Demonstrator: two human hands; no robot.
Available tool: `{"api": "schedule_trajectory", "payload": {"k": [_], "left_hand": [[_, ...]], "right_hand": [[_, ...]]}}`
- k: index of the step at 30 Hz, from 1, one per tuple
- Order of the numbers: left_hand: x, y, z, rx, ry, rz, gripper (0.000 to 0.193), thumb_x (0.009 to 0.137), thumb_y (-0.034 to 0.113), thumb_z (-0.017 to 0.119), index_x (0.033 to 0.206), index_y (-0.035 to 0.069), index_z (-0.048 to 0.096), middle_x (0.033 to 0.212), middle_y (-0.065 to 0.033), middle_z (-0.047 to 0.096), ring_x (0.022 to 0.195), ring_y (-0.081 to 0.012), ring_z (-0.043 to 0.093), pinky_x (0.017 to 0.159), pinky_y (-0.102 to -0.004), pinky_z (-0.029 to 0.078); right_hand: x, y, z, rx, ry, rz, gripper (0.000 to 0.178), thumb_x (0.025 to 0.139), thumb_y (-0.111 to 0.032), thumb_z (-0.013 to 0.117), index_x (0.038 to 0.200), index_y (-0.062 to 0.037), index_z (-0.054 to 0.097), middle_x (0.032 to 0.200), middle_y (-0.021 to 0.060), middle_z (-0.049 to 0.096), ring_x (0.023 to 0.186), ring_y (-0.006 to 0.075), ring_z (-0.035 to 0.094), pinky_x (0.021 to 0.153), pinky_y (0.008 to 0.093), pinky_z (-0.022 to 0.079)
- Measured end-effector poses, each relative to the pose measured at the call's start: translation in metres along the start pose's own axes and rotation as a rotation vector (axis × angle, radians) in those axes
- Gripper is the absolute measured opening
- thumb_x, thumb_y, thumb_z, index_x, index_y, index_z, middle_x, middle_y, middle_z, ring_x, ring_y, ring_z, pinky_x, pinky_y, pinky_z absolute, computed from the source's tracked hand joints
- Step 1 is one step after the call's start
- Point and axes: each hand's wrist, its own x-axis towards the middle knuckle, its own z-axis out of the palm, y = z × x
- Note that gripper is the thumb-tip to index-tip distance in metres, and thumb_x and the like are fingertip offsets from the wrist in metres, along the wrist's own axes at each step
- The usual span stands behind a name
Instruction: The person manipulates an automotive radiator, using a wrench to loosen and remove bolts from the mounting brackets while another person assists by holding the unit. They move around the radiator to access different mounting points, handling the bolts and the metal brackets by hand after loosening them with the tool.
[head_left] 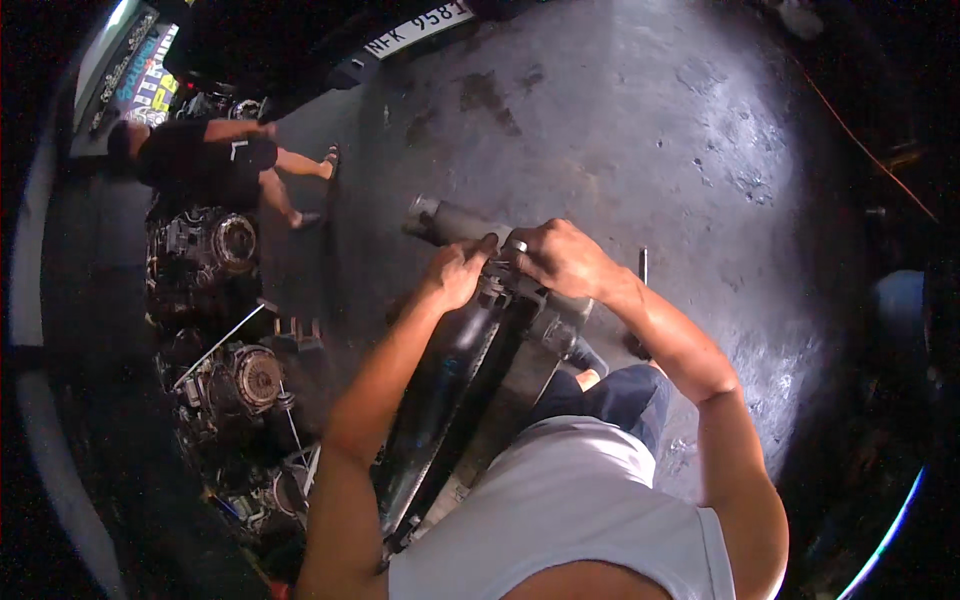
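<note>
A long black part (440, 385) with a ribbed strip along its side stands in front of me, its upper end at my hands. Across that end lies a grey cylindrical metal piece (460, 222), pointing away to the left. My left hand (460, 272) is closed at the left side of the joint, thumb and fingers pressed together near a dark fitting (493, 285). From the right, my right hand (562, 260) curls its fingers over the same spot. A small shiny bit shows by its fingertips. What either hand pinches is hidden by the fingers.
Several greasy engine or gearbox units (255, 380) line the left side, with a long thin metal bar (225, 345) among them. A person in dark clothes (205, 160) sits at the far left. A thin upright metal tool (643, 265) stands beside my right forearm on the grey floor (640, 130).
</note>
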Motion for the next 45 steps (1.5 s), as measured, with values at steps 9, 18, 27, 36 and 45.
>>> {"api": "schedule_trajectory", "payload": {"k": [9, 18, 27, 36, 45], "left_hand": [[0.011, -0.036, 0.013, 0.125, 0.135, 0.275, 0.050, 0.094, 0.039, 0.037, 0.094, -0.005, 0.060, 0.094, -0.0292, 0.060, 0.092, -0.0458, 0.055, 0.080, -0.0470, 0.043], [0.011, -0.032, 0.014, 0.077, 0.115, 0.114, 0.041, 0.092, 0.028, 0.035, 0.097, -0.006, 0.059, 0.098, -0.0289, 0.059, 0.095, -0.0455, 0.054, 0.083, -0.0483, 0.042], [0.017, -0.038, 0.015, -0.020, 0.024, 0.142, 0.049, 0.095, 0.041, 0.036, 0.096, 0.001, 0.065, 0.102, -0.0196, 0.063, 0.100, -0.0356, 0.056, 0.090, -0.0392, 0.040], [0.016, -0.038, 0.015, 0.045, 0.081, 0.175, 0.044, 0.095, 0.034, 0.035, 0.093, 0.003, 0.066, 0.098, -0.0197, 0.063, 0.096, -0.0371, 0.058, 0.084, -0.0443, 0.044], [0.009, -0.016, 0.014, 0.132, 0.120, 0.162, 0.037, 0.093, 0.031, 0.039, 0.099, 0.002, 0.061, 0.100, -0.0231, 0.062, 0.098, -0.0402, 0.055, 0.084, -0.0453, 0.044]], "right_hand": [[0.021, -0.010, 0.013, -0.103, 0.068, -0.033, 0.023, 0.080, -0.021, 0.059, 0.082, 0.0018, 0.064, 0.075, 0.0238, 0.060, 0.073, 0.0427, 0.058, 0.074, 0.0467, 0.048], [-0.008, -0.035, -0.011, 0.053, -0.184, 0.206, 0.023, 0.081, -0.020, 0.058, 0.088, 0.0007, 0.065, 0.084, 0.0230, 0.063, 0.076, 0.0410, 0.059, 0.072, 0.0437, 0.049], [-0.108, 0.030, 0.003, 0.364, -0.117, 0.313, 0.045, 0.076, 0.003, 0.044, 0.120, 0.0027, 0.053, 0.083, 0.0115, 0.063, 0.075, 0.0188, 0.057, 0.073, 0.0340, 0.046], [-0.043, 0.149, 0.024, -0.048, -0.333, 0.123, 0.025, 0.082, -0.009, 0.052, 0.104, -0.0045, 0.063, 0.099, 0.0197, 0.064, 0.090, 0.0335, 0.062, 0.076, 0.0408, 0.049], [0.079, 0.186, 0.065, -0.630, -0.638, -0.112, 0.013, 0.074, -0.013, 0.058, 0.084, -0.0064, 0.063, 0.084, 0.0137, 0.060, 0.081, 0.0316, 0.061, 0.074, 0.0408, 0.050]]}}
